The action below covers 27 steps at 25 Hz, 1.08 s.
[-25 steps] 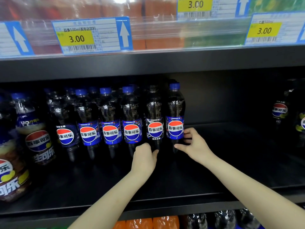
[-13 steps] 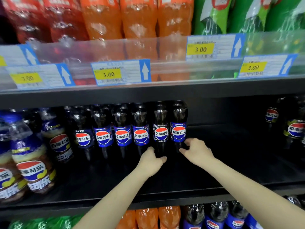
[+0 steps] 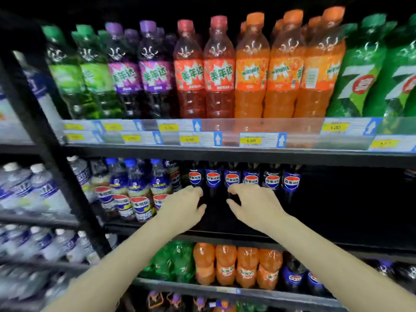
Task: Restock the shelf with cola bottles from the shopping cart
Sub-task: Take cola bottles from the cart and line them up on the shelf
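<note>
Six colas (image 3: 249, 180) stood in a row on the shelf (image 3: 337, 240); its right lay bare. Both hands, left (image 3: 182, 207) and right (image 3: 254, 208), hovered with loosely curled fingers, holding nothing.

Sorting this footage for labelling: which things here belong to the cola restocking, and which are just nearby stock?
Job:
- cola bottles
- middle shelf
- left hand
- right hand

Nearby stock:
- orange soda bottles
- water bottles
- price tags

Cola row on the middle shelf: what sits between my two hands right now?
In the head view, one dark cola bottle of the row stands in the gap between the left hand and the right hand; neither hand visibly grips it.
</note>
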### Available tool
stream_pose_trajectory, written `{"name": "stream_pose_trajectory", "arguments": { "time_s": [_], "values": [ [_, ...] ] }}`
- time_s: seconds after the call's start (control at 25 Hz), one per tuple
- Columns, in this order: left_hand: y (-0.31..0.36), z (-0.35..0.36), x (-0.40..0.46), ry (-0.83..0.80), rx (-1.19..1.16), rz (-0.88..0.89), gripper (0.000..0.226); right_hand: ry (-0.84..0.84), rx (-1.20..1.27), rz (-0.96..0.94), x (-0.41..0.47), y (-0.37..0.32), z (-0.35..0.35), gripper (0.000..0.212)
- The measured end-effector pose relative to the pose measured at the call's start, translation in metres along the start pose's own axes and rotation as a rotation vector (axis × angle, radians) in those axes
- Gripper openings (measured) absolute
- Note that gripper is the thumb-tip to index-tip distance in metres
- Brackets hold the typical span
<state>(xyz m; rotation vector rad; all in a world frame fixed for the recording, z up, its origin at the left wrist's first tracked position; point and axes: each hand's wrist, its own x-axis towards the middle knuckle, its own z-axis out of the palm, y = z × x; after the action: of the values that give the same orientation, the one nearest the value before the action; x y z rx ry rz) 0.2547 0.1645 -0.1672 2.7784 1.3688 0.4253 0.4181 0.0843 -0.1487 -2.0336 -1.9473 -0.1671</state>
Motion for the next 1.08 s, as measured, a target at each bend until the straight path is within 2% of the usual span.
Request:
{"name": "stream_pose_trajectory", "arguments": {
  "time_s": [0.2, 0.6, 0.76, 0.88, 1.08],
  "values": [
    [-0.065, -0.049, -0.089, 0.031, 0.139, -0.117, 0.040, 0.022, 0.020, -0.217, 0.001, -0.092, -0.009, 0.034],
    [-0.209, -0.105, -0.247, 0.085, 0.255, -0.500, 0.052, -0.103, 0.145, -0.609, 0.041, -0.291, 0.028, 0.033],
    [-0.273, -0.124, -0.303, 0.101, 0.349, -0.657, 0.046, -0.137, 0.181, -0.810, 0.063, -0.394, 0.054, 0.037],
    [-0.322, -0.142, -0.340, 0.089, 0.370, -0.749, 0.049, -0.174, 0.221, -0.907, 0.079, -0.473, 0.076, 0.033],
    [-0.397, -0.165, -0.404, 0.047, 0.490, -0.847, 0.053, -0.210, 0.250, -1.050, 0.097, -0.597, 0.097, 0.039]
  ]
}}
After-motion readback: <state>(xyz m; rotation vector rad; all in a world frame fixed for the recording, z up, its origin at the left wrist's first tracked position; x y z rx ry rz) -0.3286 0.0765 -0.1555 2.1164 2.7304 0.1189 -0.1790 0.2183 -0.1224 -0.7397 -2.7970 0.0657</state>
